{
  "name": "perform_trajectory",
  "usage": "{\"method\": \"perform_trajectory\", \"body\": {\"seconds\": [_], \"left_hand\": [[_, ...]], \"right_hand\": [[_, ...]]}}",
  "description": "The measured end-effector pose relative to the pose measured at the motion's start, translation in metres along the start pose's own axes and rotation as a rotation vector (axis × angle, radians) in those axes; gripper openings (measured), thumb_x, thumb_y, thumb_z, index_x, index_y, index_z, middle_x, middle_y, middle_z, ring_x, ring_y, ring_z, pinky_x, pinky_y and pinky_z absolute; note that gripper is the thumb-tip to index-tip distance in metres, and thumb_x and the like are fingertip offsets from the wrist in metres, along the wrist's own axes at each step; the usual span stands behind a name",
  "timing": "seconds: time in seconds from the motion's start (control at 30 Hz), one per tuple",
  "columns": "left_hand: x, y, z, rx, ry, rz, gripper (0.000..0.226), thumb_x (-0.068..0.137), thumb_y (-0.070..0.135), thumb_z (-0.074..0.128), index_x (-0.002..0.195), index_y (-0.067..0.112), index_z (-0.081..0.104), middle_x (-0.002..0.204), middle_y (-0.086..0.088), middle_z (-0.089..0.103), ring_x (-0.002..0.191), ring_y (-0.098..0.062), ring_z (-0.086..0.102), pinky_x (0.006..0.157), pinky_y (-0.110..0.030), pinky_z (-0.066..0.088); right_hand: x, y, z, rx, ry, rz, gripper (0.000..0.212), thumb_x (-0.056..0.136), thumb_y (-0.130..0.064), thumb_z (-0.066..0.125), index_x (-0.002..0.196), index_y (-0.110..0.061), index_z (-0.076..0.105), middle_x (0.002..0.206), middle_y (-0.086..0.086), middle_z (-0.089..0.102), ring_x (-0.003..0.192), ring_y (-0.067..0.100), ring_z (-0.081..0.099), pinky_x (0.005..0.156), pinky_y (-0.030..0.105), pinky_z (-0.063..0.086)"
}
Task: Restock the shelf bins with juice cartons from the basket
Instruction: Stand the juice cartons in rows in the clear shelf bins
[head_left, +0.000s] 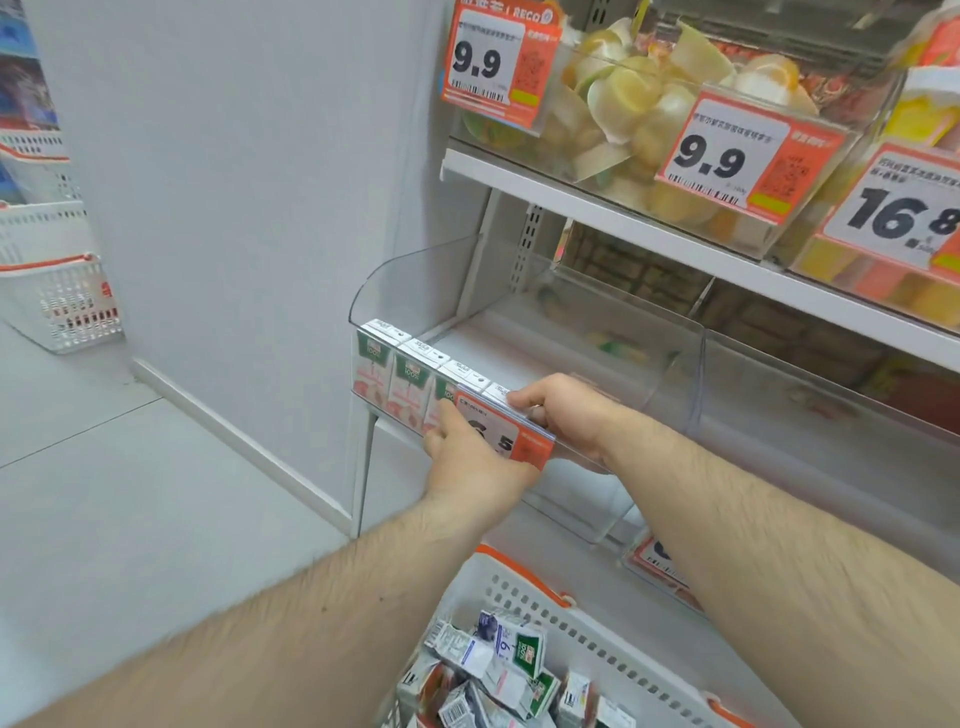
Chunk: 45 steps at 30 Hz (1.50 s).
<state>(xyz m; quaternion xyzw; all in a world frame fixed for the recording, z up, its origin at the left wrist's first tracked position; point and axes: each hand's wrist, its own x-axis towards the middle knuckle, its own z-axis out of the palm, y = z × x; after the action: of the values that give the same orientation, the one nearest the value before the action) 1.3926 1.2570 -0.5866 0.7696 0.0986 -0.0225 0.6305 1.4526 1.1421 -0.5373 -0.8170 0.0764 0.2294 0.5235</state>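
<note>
Mid-frame: we have both hands at the front edge of the clear shelf bin. A row of juice cartons stands upright along its front lip, tight side by side, four as far as we can tell.

Right hand reaches over the lip, fingers curled on the top of the rightmost carton. Left hand is at the front of the row, fingers against the cartons just beside the orange price tag; the tag hides part of it, so we cannot tell whether it grips or just presses.

Rest of the stock lies loose and jumbled in the white basket at bottom centre of the frame, orange rim.

Handling, our judgement: small cartons, light, stiff-walled but dentable if squeezed, smooth printed faces that may slip. Best taken across the two broad faces or from the top, gently. The bin is bare behind the row, so next cartons likely start a second row.
</note>
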Motion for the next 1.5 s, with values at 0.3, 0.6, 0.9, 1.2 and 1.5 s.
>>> {"method": "perform_trajectory", "body": {"seconds": [0.3,0.6,0.9,1.2,1.5], "left_hand": [[-0.012,0.001,0.001,0.148,-0.001,-0.043,0.102,0.073,0.023,0.077,0.149,0.012,0.009,0.145,-0.008,0.017,0.119,-0.03,0.048,0.101,-0.044,0.047],[-0.043,-0.011,-0.001,0.433,-0.346,0.217,0.055,0.071,0.023,0.073,0.117,0.02,0.042,0.111,0.002,0.045,0.097,-0.016,0.054,0.078,-0.032,0.051],[-0.084,-0.063,0.014,0.801,-0.761,0.364,0.039,0.08,0.02,0.067,0.116,0.022,0.051,0.105,0.007,0.061,0.091,-0.015,0.057,0.08,-0.027,0.049],[-0.08,-0.125,0.017,1.333,-0.861,0.349,0.045,0.086,0.027,0.062,0.129,0.022,0.05,0.127,-0.003,0.053,0.109,-0.024,0.055,0.087,-0.036,0.05],[-0.094,-0.183,0.066,1.607,-0.595,0.463,0.07,0.083,0.058,0.058,0.136,0.017,0.039,0.138,-0.012,0.034,0.125,-0.032,0.038,0.099,-0.05,0.038]], "right_hand": [[-0.017,-0.004,0.005,-0.536,0.106,-0.038,0.041,0.096,-0.053,0.047,0.102,-0.02,0.071,0.094,0.002,0.075,0.089,0.022,0.071,0.087,0.039,0.053],[-0.079,0.057,0.016,-0.86,0.81,-0.954,0.028,0.079,-0.029,0.052,0.087,-0.008,0.069,0.102,0.008,0.069,0.098,0.033,0.063,0.087,0.041,0.048],[-0.123,0.193,0.046,-0.655,0.634,-0.708,0.022,0.075,-0.028,0.051,0.068,-0.015,0.066,0.068,-0.001,0.064,0.07,0.024,0.059,0.069,0.033,0.049],[-0.116,0.287,0.045,-0.181,0.497,0.111,0.02,0.09,-0.013,0.061,0.073,-0.004,0.067,0.074,0.006,0.066,0.061,0.012,0.057,0.051,0.019,0.041],[-0.106,0.364,0.065,-0.392,0.28,0.288,0.022,0.091,-0.017,0.056,0.113,-0.019,0.062,0.1,0.005,0.064,0.085,0.02,0.062,0.067,0.029,0.047]]}}
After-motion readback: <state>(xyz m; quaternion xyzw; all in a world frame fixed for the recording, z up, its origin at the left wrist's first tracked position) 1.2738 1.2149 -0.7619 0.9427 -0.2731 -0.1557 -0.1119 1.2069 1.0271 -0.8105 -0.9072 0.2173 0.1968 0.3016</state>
